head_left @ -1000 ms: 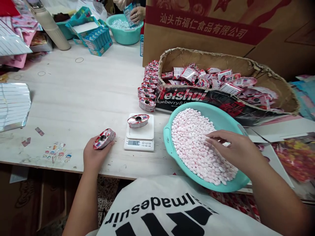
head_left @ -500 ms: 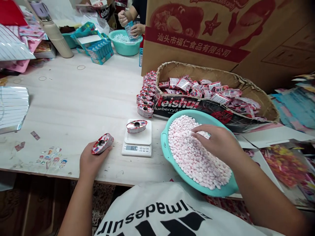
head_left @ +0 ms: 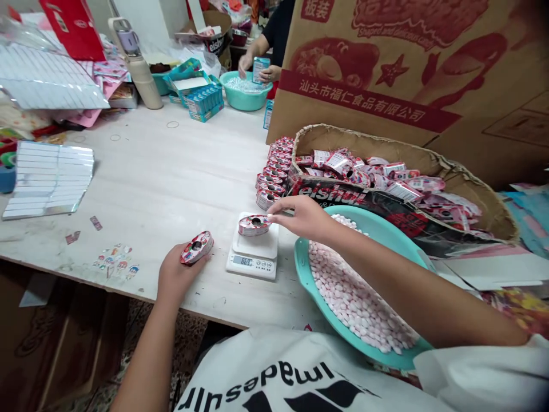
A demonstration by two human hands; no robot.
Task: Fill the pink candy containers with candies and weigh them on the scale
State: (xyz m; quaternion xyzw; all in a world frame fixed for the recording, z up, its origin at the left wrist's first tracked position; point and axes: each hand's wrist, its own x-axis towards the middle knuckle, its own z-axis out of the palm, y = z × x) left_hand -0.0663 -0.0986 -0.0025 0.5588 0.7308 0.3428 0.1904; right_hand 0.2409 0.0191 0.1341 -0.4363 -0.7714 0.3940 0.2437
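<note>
My left hand [head_left: 174, 277] is closed around a small red-and-pink candy box [head_left: 197, 248], its round opening turned up. A second candy box [head_left: 253, 225] stands on the pan of the white digital scale [head_left: 252, 265], whose display is lit. At that box's right end, my right hand [head_left: 300, 214] pinches what looks like a white candy [head_left: 270, 218] between thumb and finger. Below my right forearm is a turquoise basin [head_left: 302, 269] of pale pink-white candies [head_left: 351, 297], partly hidden by the arm.
Similar boxes [head_left: 274, 171] stand in a row beside a cut-down carton [head_left: 343, 197] heaped with more. A big cardboard box [head_left: 377, 74] rises behind. Across the table [head_left: 171, 171], a co-worker's hands [head_left: 268, 74] hold a blue box over another turquoise basin [head_left: 244, 102]. A bottle [head_left: 146, 80] stands left.
My right hand has moved left from the candy basin to the box on the scale. My left hand still holds its box. The view has shifted, and the co-worker's hands have moved.
</note>
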